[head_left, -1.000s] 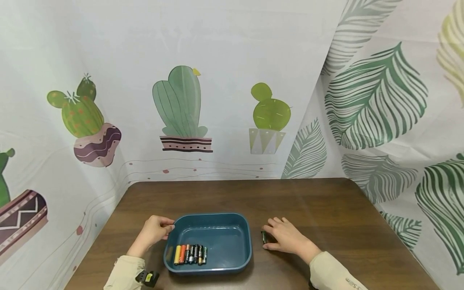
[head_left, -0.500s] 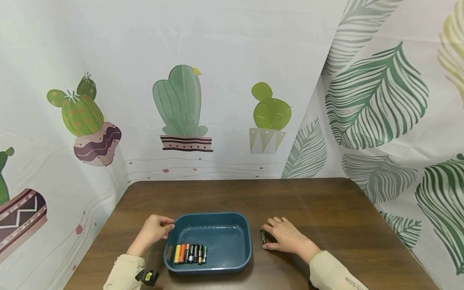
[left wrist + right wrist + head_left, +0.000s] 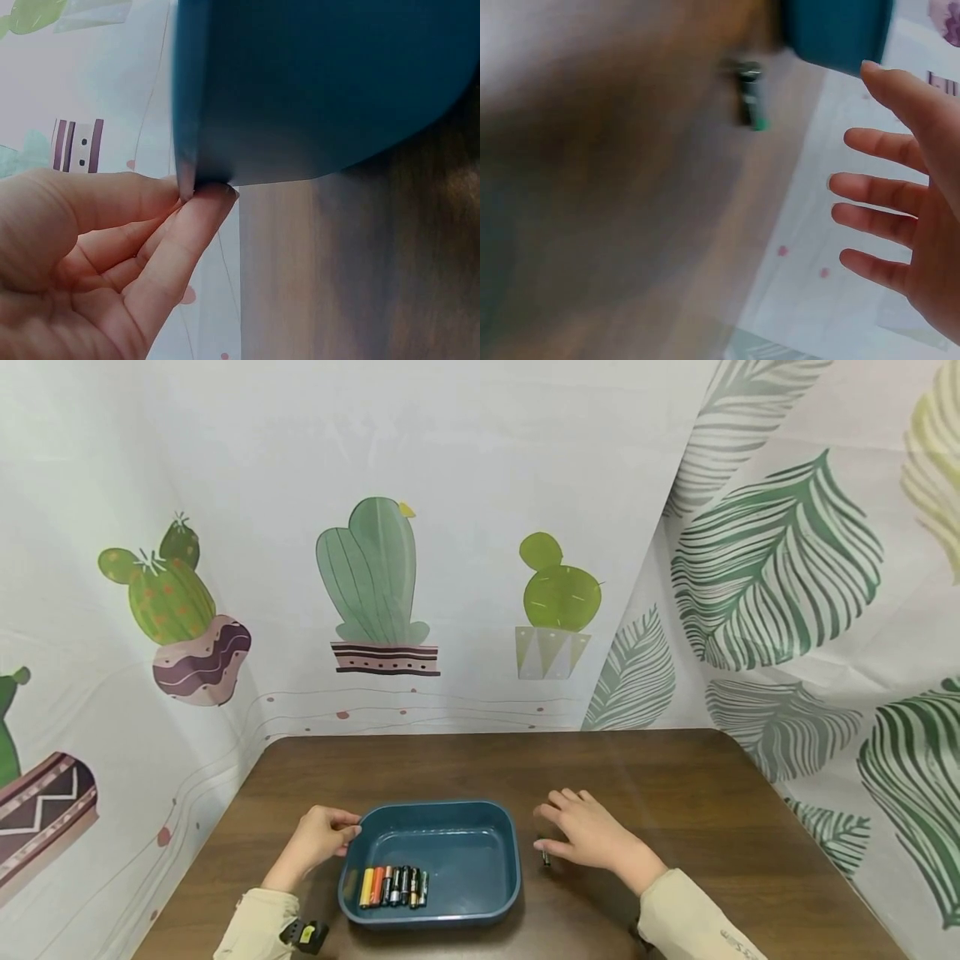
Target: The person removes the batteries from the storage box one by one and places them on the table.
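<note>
My left hand pinches the left rim of a blue rectangular tray between thumb and fingers; the left wrist view shows the fingertips right at the rim. Inside the tray, a row of several batteries lies side by side at the front left, yellow and orange at one end, mostly black beyond. To the right of the tray, my right hand hovers with fingers spread and nothing held. A dark battery with a green end lies on the table beneath it, partly hidden by the hand in the head view.
The dark wooden table backs onto a white cloth printed with cacti and leaves. A black strap device sits on the left wrist, close to the tray's front left corner.
My right hand has lifted off and moved slightly back from the battery, its fingers opening, and the battery stays on the table. The left hand and the tray have stayed put.
</note>
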Tool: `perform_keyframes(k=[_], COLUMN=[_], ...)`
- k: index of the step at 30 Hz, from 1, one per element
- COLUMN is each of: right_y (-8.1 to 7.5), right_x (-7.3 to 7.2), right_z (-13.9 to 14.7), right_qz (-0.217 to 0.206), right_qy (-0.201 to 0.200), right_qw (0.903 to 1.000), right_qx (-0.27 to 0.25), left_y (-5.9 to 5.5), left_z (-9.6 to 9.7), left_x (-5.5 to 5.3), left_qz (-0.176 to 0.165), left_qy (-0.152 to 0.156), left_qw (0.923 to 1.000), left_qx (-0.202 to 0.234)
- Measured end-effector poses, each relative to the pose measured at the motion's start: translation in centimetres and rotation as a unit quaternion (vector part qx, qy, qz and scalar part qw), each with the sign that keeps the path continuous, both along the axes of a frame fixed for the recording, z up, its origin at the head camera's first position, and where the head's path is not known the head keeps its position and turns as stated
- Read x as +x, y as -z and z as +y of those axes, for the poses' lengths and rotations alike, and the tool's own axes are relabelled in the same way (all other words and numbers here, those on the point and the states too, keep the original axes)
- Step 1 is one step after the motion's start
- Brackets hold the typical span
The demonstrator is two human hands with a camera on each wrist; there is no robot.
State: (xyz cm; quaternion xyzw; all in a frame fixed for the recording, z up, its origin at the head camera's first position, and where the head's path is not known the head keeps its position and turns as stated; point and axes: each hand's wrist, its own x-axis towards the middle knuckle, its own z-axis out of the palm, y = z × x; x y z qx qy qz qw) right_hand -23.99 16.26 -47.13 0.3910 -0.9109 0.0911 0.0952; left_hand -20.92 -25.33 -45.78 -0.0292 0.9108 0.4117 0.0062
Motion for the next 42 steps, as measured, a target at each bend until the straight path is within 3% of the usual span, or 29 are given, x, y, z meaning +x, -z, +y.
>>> perform_keyframes(k=[7, 17, 32, 42], right_y=[-1.9, -4.0, -6.0, -6.4], right_x=[-0.6, -0.6, -1.4, -1.3], right_z=[-0.9, -3.3, -8.0, -11.1], right_qz=[0.045, 0.052, 0.047, 0.052], right_qy=[-0.004, -0.023, -0.064, -0.091], right_qw=[0.9984, 0.9969, 0.9960, 0.9944], right_qx=[-0.035, -0.055, -0.040, -0.011], left_y=[0.3, 0.6, 0.4, 0.2], left_z=[-0.1, -0.1, -0.1, 0.0], left_x=[0.0, 0.0, -0.1, -0.1], left_qz=[-0.001, -0.003, -0.001, -0.005], left_qy=[-0.003, -0.006, -0.001, -0.004], left_qw=[1.0000, 1.0000, 1.0000, 0.9999], left_qx=[0.001, 0.007, 0.008, 0.012])
